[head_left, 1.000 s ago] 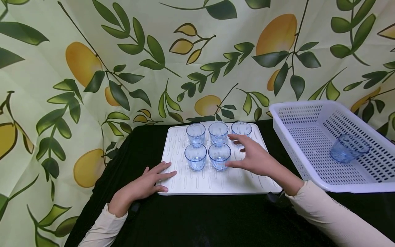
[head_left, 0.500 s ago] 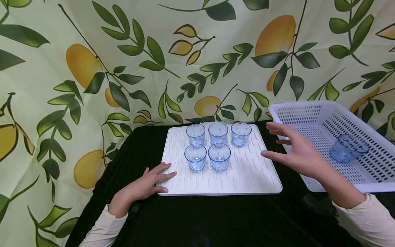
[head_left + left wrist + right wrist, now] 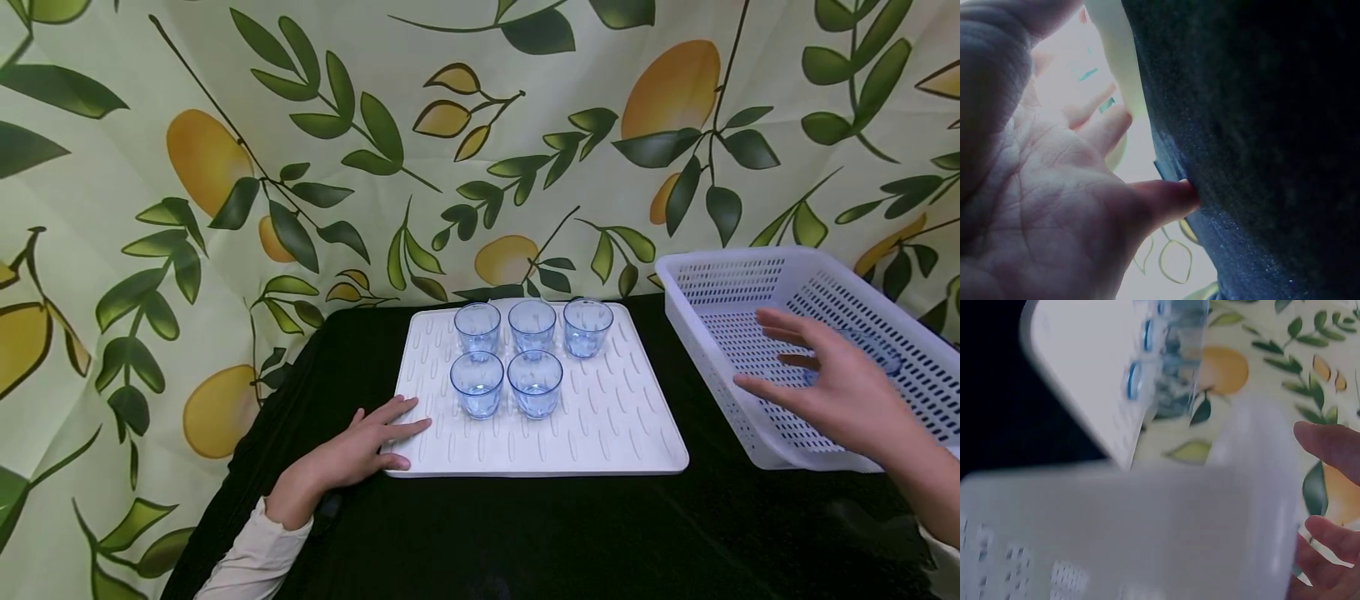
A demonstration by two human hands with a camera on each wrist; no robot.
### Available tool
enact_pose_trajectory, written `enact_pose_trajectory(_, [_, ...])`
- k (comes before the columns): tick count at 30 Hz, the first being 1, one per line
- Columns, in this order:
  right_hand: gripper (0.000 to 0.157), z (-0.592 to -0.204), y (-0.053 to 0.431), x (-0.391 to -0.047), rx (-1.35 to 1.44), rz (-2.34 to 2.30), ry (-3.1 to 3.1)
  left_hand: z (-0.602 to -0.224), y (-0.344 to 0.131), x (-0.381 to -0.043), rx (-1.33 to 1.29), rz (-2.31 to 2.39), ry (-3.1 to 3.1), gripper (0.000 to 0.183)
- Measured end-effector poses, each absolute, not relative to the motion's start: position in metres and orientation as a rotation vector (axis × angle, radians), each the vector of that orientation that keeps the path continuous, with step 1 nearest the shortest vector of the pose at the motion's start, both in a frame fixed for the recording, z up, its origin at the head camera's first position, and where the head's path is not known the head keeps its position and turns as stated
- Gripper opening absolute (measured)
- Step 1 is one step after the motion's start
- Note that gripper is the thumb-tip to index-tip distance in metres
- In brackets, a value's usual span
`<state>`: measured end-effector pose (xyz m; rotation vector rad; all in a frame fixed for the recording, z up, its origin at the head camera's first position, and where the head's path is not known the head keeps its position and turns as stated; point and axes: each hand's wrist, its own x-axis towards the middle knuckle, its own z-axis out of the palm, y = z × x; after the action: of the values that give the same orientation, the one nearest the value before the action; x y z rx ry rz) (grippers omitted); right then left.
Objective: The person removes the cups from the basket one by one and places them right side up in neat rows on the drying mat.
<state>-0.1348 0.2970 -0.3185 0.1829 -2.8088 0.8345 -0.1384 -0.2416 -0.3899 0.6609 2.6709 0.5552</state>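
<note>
On the white ridged mat [image 3: 615, 425] stand several clear blue glasses: three in the back row, such as the back right glass [image 3: 587, 329], and two in front, such as the front left glass [image 3: 477, 385]. My left hand [image 3: 352, 450] rests its spread fingers on the mat's left edge. Above the white basket [image 3: 720, 367] hovers my right hand [image 3: 840, 392], fingers apart, holding nothing. Inside the basket lies another blue glass [image 3: 873, 350], partly hidden behind that hand. In the right wrist view the basket's wall [image 3: 1147, 519] stands beside the right hand's fingers.
Black cloth [image 3: 525, 533] covers the table under the mat and basket. A leaf-and-fruit patterned curtain [image 3: 450, 192] hangs behind and to the left. The basket stands right of the mat, a strip of black cloth between them.
My right hand has left the back right glass on the mat and moved right, over the basket. The left hand has stayed at the mat's edge.
</note>
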Motion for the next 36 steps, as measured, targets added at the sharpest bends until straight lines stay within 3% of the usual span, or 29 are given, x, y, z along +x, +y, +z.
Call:
enact_pose_trajectory(12, [0.079,-0.330,0.364,-0.144,-0.151,0.837,-2.742,-0.389,-0.239,-0.140,0.675,0.560,2.679,0.059])
enact_pose_trajectory(21, [0.090,-0.345,0.398,-0.160,-0.207,0.654,-2.794,-0.392,-0.239,-0.139,0.636,0.573,2.670,0.058])
enact_pose_trajectory(28, [0.110,-0.421,0.502,-0.218,-0.299,0.589,-2.826,-0.392,-0.240,-0.139,0.635,0.565,2.674,0.059])
enact_pose_trajectory(36, [0.115,-0.422,0.503,-0.222,-0.283,0.672,-2.923,-0.391,-0.241,-0.139,0.634,0.561,2.672,0.058])
